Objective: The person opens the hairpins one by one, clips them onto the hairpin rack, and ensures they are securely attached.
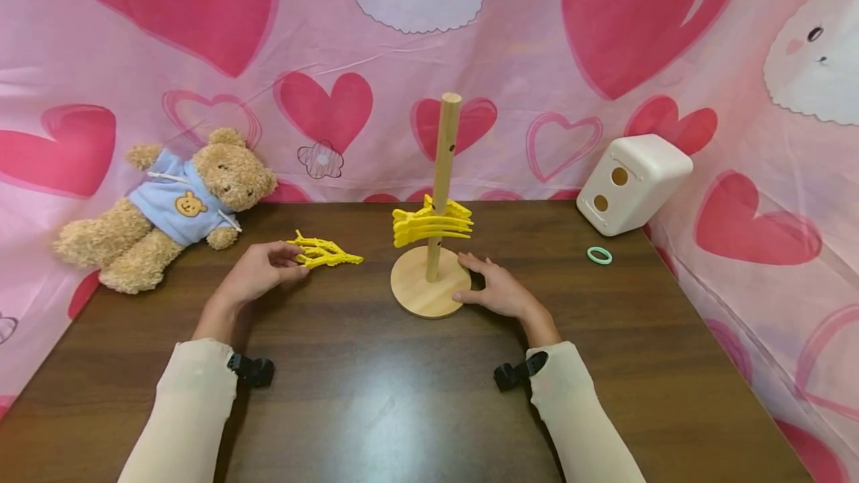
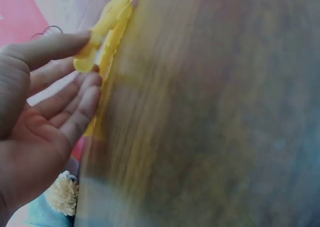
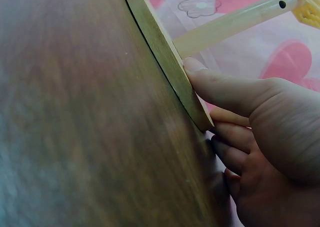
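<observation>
On the left of the table lies a yellow plastic branch piece [image 1: 349, 259], forked into several twigs. My left hand [image 1: 262, 272] pinches its twig end between thumb and fingers; the left wrist view shows the thumb on the yellow branch [image 2: 107, 23]. At the centre stands a wooden stand, with a round base [image 1: 417, 288] and an upright post [image 1: 446, 155]. Several yellow branches [image 1: 429, 227] stick out of the post's lower half. My right hand [image 1: 499, 288] grips the base's right edge, thumb on top and fingers along the rim [image 3: 167, 64].
A teddy bear [image 1: 181, 200] in a blue hoodie leans at the back left. At the back right stands a white box [image 1: 637, 185] with two round holes, and a mint-green ring [image 1: 599, 256] lies before it. Pink heart-print cloth [image 1: 523, 58] hangs behind the brown table [image 1: 322, 393].
</observation>
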`<state>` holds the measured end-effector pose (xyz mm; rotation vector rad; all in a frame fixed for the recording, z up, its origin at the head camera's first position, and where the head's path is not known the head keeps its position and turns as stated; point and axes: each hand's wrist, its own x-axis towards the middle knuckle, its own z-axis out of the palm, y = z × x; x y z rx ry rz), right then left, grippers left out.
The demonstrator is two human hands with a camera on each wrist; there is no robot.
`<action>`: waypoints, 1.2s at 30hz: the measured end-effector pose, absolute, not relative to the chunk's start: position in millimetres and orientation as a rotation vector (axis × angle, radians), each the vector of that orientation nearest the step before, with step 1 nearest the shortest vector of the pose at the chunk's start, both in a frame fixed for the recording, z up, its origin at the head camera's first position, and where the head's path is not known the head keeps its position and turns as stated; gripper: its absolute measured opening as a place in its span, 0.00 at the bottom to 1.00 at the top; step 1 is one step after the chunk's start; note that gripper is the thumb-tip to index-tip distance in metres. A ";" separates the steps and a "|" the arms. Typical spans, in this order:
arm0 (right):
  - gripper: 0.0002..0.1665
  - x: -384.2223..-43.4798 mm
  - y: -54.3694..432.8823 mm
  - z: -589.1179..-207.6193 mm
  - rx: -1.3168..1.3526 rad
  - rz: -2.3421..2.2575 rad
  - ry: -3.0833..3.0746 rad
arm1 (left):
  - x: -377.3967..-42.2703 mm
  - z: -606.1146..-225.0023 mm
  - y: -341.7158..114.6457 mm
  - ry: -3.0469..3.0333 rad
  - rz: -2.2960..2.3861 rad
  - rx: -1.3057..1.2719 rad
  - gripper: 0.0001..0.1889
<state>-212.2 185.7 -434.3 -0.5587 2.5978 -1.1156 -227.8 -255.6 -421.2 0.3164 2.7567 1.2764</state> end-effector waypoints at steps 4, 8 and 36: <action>0.48 -211.9 185.2 -433.9 -0.554 -1.116 2.593 | -225.5 -417.0 -253.1 2.833 1.368 0.334 0.21; 0.48 -211.6 185.3 -433.4 -0.557 -1.122 2.589 | -223.0 -409.8 -247.2 2.841 1.546 0.371 0.20; 0.47 -212.5 184.7 -432.0 -0.561 -1.123 2.589 | -203.0 -363.7 -202.1 3.136 1.707 0.398 0.11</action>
